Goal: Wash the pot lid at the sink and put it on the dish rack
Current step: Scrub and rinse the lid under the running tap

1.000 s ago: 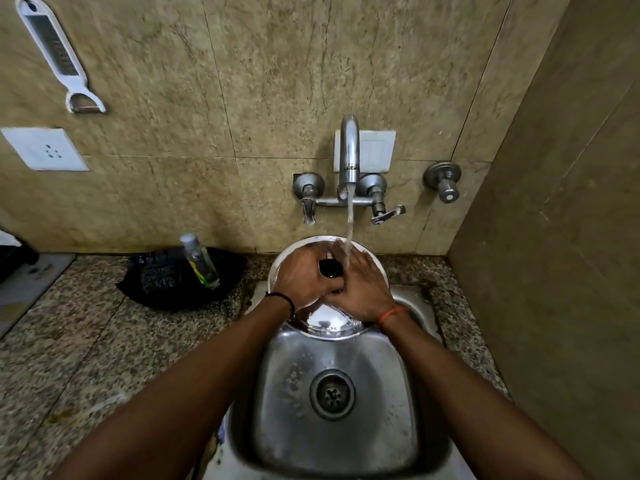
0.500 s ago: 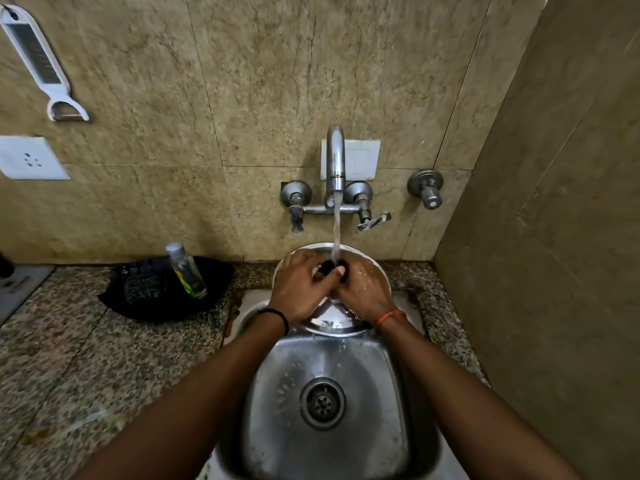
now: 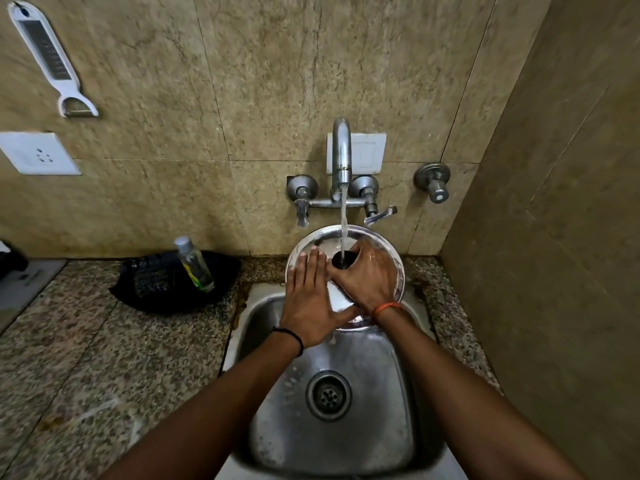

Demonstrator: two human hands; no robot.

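Left hand flat, fingers extended, right hand curled gripping

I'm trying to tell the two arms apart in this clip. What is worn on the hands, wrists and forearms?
No gloves or sleeves: both forearms are bare. The left hand has a thin black band at its wrist; the right hand has a thin orange thread band. No rings or watch show.

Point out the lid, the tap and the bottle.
lid (image 3: pixel 388 247), head view, bare right part of its steel top.
tap (image 3: pixel 341 147), head view, curved spout.
bottle (image 3: pixel 195 265), head view, clear body.
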